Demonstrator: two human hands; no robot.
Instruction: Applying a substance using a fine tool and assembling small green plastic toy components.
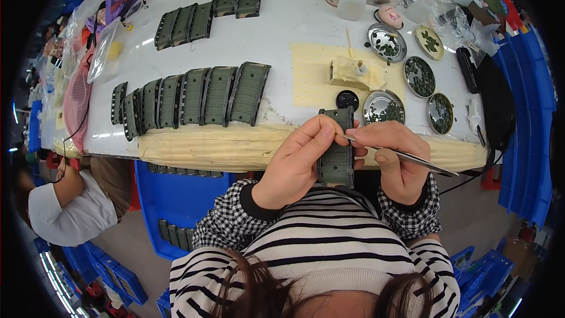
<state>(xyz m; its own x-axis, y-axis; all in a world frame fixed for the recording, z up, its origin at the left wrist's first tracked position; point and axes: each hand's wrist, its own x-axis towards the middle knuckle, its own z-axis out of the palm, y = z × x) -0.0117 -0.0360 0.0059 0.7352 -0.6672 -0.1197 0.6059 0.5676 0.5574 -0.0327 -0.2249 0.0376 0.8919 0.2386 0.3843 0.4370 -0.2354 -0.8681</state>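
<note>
My left hand (297,162) is closed around a dark green, ribbed, slightly curved piece (335,165), which I hold upright just over the table's front edge. Fingertips show at the piece's right side. My left thumb and forefinger are pinched together at its upper part. My right hand (403,159) grips slim metal tweezers (424,162) whose tip meets the left fingertips; whether anything tiny sits between them cannot be made out. Several like green pieces (194,95) stand in a row at left, and more (185,23) lie farther back.
At right stand round metal dishes (419,76) of small dark green bits, a black cap (347,99) and a tape-covered block (347,73). A blue bin (170,200) holding more green pieces is below the table's edge. Another person's arm (70,191) shows at far left.
</note>
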